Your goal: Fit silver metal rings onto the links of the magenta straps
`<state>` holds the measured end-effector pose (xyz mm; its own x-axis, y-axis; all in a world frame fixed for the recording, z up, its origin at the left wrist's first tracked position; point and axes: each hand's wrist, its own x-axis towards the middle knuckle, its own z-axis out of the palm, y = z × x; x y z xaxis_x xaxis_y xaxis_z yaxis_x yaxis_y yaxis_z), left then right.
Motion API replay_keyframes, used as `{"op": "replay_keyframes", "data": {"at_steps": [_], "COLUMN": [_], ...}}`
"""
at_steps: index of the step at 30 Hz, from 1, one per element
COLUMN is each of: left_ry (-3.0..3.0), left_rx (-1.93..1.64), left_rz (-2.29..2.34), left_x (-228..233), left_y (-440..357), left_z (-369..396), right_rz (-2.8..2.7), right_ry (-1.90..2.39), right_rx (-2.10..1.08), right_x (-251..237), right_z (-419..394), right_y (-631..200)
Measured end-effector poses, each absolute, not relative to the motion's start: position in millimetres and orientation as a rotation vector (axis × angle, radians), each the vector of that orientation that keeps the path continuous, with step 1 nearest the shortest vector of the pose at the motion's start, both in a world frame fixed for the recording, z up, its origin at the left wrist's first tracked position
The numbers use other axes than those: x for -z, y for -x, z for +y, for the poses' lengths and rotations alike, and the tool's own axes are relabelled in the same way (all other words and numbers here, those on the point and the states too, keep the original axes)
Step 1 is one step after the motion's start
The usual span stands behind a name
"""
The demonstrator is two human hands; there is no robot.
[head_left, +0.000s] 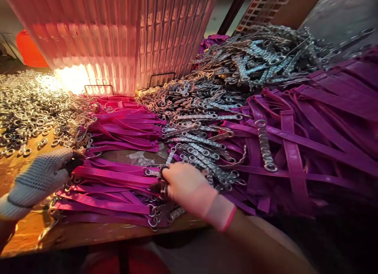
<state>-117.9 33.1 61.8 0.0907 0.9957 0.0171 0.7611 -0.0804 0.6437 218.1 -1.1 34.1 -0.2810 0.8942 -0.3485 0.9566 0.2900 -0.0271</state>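
My left hand (44,181), in a white glove with dark dots, is closed with dark fingertips at the left end of a magenta strap (116,176). At the strap's right end my right hand (190,193), in a pale glove with a pink cuff, pinches with its fingertips. The strap stretches nearly level between both hands; its gripped ends are partly hidden. Below it lies a bundle of similar straps (103,203), with metal rings (152,223) at the right ends. Another strap bundle (126,124) lies just beyond my hands. Metal link pieces (197,148) lie beside my right hand.
Loose metal rings (26,108) cover the table's left part. A large heap of metal link pieces (265,57) rises at the back right. Wide purple straps (319,136) pile up on the right. A ribbed translucent panel (118,37) stands behind the wooden table (32,236).
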Motion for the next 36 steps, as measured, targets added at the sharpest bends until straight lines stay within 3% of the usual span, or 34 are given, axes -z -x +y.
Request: {"op": "replay_keyframes", "data": {"at_steps": [3, 6, 11, 14, 17, 19, 21, 24, 27, 30, 36], "left_ry": [-1.631, -1.016, -0.266, -0.055, 0.039, 0.079, 0.114, 0.136, 0.117, 0.032, -0.688], "left_rx": [-0.746, -0.955, -0.884, -0.869, -0.885, -0.888, -0.895, -0.932, -0.953, -0.978, -0.921], "left_rz": [1.638, 1.234, 0.657, 0.515, 0.46, 0.444, 0.442, 0.457, 0.467, 0.619, 0.891], "left_x": [-52, -41, -23, -14, -8, -6, -7, -10, -10, -7, 0], "left_y": [91, 49, -3, -19, -29, -33, -37, -46, -55, -59, -53], "left_z": [19, 16, 31, 33, 31, 30, 31, 32, 34, 34, 13], "right_rz": [2.243, 2.117, 2.243, 2.286, 2.529, 2.781, 2.971, 3.171, 3.305, 3.23, 2.697], "right_ry": [-1.867, -1.964, -1.866, -2.022, -2.409, -2.556, -2.46, -2.087, -1.821, -2.006, -2.573], "right_rx": [0.064, -0.165, -0.334, -0.331, -0.074, 0.322, 0.719, 1.03, 1.089, 1.142, 1.716], "right_x": [-31, -11, 28, 36, 28, 17, 7, 3, 6, 5, -9], "right_z": [27, 49, 59, 61, 59, 51, 37, 14, 0, -3, -5], "right_y": [-242, -262, -280, -291, -294, -287, -271, -238, -215, -207, -209]}}
